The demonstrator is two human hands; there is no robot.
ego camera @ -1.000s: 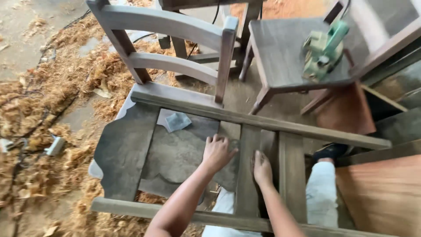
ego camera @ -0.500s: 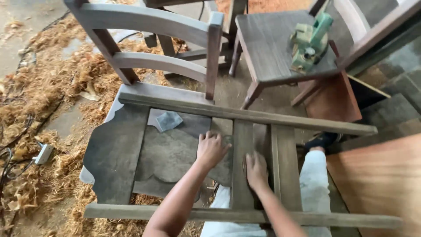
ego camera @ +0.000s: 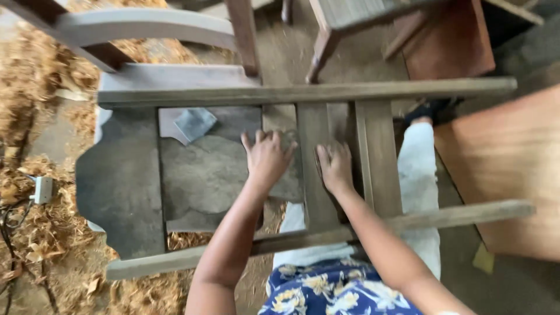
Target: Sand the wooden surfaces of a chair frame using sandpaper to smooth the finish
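Hands lie flat, fingers spread: left hand (ego camera: pixel 267 158) on the grey carved panel (ego camera: pixel 216 175), right hand (ego camera: pixel 334 168) on a slat (ego camera: pixel 315 175) of the wooden frame (ego camera: pixel 303 92). Stiff, likely heavy; grip the rails.

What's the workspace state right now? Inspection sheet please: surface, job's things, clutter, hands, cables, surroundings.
Surface: dusty workshop floor, wood shavings heaped at left.
Job's things: grey wooden frame with upright slats lying flat; shaped panel beneath it.
Clutter: small grey sanding pad on the panel.
Hands: left hand flat on the panel; right hand flat on a slat; neither grasps anything.
Cables: dark cords and a white socket box in the shavings.
Surroundings: chair back beyond the frame, reddish board at right.
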